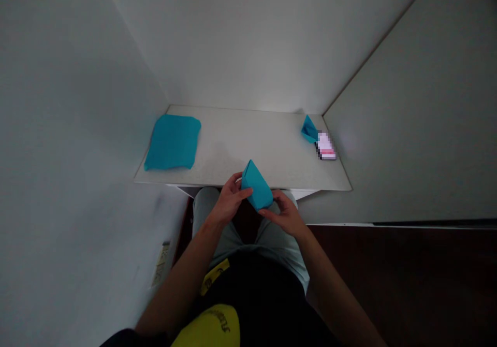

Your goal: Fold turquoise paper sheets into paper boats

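Observation:
A folded turquoise paper piece (256, 184) is held over the near edge of the white table (252, 145), above my lap. My left hand (229, 202) grips its left side with fingers curled round it. My right hand (285, 215) pinches its lower right corner. A flat stack of turquoise sheets (173, 142) lies at the table's left end. A small folded turquoise shape (309, 128) stands at the far right.
A blurred pink and white object (326, 146) lies beside the small folded shape. White walls close in the table on the left, back and right. Dark floor shows at the lower right.

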Available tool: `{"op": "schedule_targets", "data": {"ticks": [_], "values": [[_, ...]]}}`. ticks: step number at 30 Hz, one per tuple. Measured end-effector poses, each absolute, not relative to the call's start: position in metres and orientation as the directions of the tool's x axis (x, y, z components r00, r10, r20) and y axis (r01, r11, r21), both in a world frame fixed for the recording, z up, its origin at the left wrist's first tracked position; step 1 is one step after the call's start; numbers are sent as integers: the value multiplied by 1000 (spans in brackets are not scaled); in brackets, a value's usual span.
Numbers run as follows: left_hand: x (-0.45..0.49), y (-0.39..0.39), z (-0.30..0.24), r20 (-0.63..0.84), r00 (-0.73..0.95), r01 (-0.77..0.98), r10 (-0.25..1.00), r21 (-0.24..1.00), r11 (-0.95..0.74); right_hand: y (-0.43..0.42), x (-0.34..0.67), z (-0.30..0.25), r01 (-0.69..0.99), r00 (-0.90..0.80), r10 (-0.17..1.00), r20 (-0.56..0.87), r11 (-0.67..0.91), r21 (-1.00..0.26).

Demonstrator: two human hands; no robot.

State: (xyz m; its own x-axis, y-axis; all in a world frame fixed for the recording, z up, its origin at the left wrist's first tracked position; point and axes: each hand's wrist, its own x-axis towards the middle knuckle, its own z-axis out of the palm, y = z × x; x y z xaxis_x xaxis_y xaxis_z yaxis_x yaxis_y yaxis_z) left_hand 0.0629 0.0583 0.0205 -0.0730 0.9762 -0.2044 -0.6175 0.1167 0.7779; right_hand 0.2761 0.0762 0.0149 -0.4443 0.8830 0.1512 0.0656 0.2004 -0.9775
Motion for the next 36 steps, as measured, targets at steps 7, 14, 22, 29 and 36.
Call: {"op": "schedule_targets", "data": {"ticks": [7, 14, 22, 29, 36], "values": [[49, 48, 42, -124, 13, -610, 992, 785, 106, 70, 285, 55, 97, -628, 719, 297, 451, -887], [51, 32, 58, 19, -21, -442, 1000, 897, -26, 57, 294, 90, 513, -624, 584, 519, 807, -292], [69, 16, 58, -119, -195, -303, 974, 951, 56, 52, 285, 110, 574, -728, 517, 451, 819, -12], [53, 17, 62, -251, -228, -291, 941, 940, 181, 57, 276, 104, 476, -644, 654, 396, 749, -461], [41, 17, 71, -106, -234, -87, 966, 992, 88, 63, 276, 87, 496, -552, 813, 186, 500, -710]]}}
